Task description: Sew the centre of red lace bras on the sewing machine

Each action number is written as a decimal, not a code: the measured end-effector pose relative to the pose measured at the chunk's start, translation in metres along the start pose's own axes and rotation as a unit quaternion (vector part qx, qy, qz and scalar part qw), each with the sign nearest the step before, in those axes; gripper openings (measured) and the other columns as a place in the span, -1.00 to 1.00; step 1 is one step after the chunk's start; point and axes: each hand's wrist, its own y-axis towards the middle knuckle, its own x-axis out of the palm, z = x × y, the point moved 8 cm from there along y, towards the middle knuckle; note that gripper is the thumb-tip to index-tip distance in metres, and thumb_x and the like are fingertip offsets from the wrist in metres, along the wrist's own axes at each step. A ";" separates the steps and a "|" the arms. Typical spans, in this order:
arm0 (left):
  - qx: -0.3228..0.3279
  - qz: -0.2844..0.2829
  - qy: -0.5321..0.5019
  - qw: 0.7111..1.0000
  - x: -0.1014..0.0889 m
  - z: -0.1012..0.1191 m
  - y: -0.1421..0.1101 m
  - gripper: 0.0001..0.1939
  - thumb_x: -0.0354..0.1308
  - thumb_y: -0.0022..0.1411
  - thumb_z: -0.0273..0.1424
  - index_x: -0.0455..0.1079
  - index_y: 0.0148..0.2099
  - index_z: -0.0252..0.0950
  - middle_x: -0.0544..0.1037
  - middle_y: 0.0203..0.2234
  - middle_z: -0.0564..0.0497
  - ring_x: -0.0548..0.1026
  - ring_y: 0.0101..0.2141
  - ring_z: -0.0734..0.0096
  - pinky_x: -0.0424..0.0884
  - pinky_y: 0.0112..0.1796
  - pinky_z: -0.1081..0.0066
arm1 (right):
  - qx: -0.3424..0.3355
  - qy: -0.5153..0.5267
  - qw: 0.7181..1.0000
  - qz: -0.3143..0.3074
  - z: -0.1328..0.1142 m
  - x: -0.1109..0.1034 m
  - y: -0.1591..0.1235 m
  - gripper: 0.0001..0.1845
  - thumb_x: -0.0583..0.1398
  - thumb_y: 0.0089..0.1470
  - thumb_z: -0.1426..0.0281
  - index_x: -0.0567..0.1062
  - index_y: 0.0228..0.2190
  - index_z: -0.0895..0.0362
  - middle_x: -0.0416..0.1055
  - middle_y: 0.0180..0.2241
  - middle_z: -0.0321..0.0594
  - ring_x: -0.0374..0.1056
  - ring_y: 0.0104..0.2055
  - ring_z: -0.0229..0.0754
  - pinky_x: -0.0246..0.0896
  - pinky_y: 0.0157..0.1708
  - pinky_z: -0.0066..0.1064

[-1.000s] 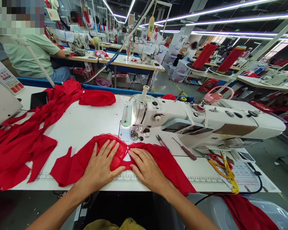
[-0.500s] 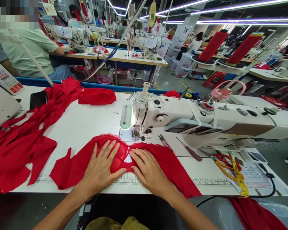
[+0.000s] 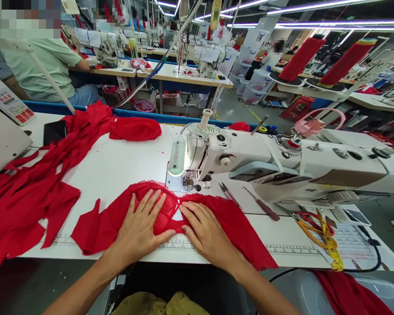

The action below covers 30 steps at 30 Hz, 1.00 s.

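A red lace-edged bra [image 3: 101,227] lies spread on the white sewing table [image 3: 105,168], close to the front edge. My left hand [image 3: 141,225] rests flat on its left cup, fingers stretched out. Over the right cup lies my right hand [image 3: 206,232], also flat, with its fingers pointing up and left. Between the hands, the narrow middle of the bra shows a small gap with white table under it. Just beyond the fabric stands the sewing machine [image 3: 236,153], its lit needle area close to the lace. The bra's parts under my palms are hidden.
Heaped red fabric pieces [image 3: 62,153] cover the table's left side. Tweezers [image 3: 228,194], a brown-handled tool [image 3: 265,209], orange-handled scissors [image 3: 310,232] and a yellow tape measure [image 3: 330,245] lie at right. A co-worker in a pale green shirt [image 3: 42,70] sits at the back left.
Both hands stay flat on the bra in the same place. The view has swung slightly, shifting the machine and thread cones within the picture.
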 end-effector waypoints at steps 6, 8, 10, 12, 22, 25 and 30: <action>0.009 0.001 0.001 1.000 0.000 -0.001 -0.002 -0.08 -0.08 0.32 0.17 -0.11 0.47 -0.33 0.17 0.37 -0.18 0.08 0.36 -0.02 -0.24 0.32 -0.14 | -0.001 0.005 1.000 0.001 -0.001 -0.002 0.000 -0.52 0.03 0.35 0.35 0.28 0.25 0.15 0.31 0.22 0.00 0.21 0.26 0.04 0.20 0.24 0.03; 0.014 0.005 -0.002 1.000 0.000 -0.001 -0.003 -0.08 -0.08 0.33 0.16 -0.15 0.48 -0.32 0.17 0.37 -0.18 0.08 0.36 -0.03 -0.22 0.32 -0.15 | -0.004 0.007 1.000 0.005 -0.002 -0.003 0.001 -0.52 0.03 0.35 0.35 0.28 0.25 0.13 0.31 0.21 -0.01 0.22 0.25 0.04 0.21 0.23 0.02; 0.018 0.005 -0.007 1.000 0.000 -0.002 -0.004 -0.08 -0.07 0.33 0.15 -0.20 0.49 -0.30 0.17 0.37 -0.19 0.08 0.36 -0.04 -0.19 0.31 -0.18 | -0.006 0.005 1.000 0.009 -0.003 -0.004 0.001 -0.51 0.03 0.35 0.35 0.28 0.26 0.11 0.32 0.20 -0.01 0.23 0.24 0.04 0.22 0.22 0.01; 0.020 0.003 -0.013 1.000 0.000 -0.002 -0.006 -0.08 -0.05 0.33 0.13 -0.22 0.49 -0.28 0.14 0.38 -0.19 0.07 0.36 -0.05 -0.14 0.31 -0.18 | -0.006 0.001 1.000 0.011 -0.003 -0.003 0.001 -0.51 0.03 0.34 0.35 0.28 0.26 0.11 0.33 0.20 -0.01 0.24 0.24 0.04 0.23 0.21 0.01; 0.096 0.023 -0.057 0.993 -0.034 0.014 -0.017 -0.37 0.03 0.44 -0.22 0.00 0.44 -0.26 0.22 0.35 -0.16 0.11 0.36 0.09 0.06 0.32 -0.04 | -0.030 0.068 0.997 0.018 -0.010 -0.025 0.004 -0.61 0.07 0.33 0.40 0.37 0.15 0.11 0.39 0.12 -0.03 0.29 0.18 -0.01 0.28 0.17 -0.07; 0.153 0.057 -0.101 0.981 -0.046 0.028 -0.020 -0.54 -0.04 0.45 -0.49 0.20 0.34 -0.27 0.42 0.22 -0.08 0.26 0.29 0.26 0.14 0.32 0.10 | -0.049 0.081 0.995 0.044 -0.016 -0.032 0.005 -0.70 0.06 0.33 0.48 0.47 0.01 0.10 0.47 0.01 -0.07 0.36 0.07 -0.05 0.34 0.06 -0.12; 0.171 0.034 -0.101 0.980 -0.035 0.034 -0.025 -0.68 -0.01 0.46 -0.41 0.41 0.17 -0.29 0.57 0.07 -0.07 0.45 0.16 0.25 0.16 0.31 0.06 | -0.040 0.073 0.996 0.033 -0.011 -0.021 0.002 -0.81 0.12 0.31 0.45 0.53 -0.12 0.11 0.52 -0.08 -0.10 0.40 -0.03 -0.06 0.34 -0.01 -0.14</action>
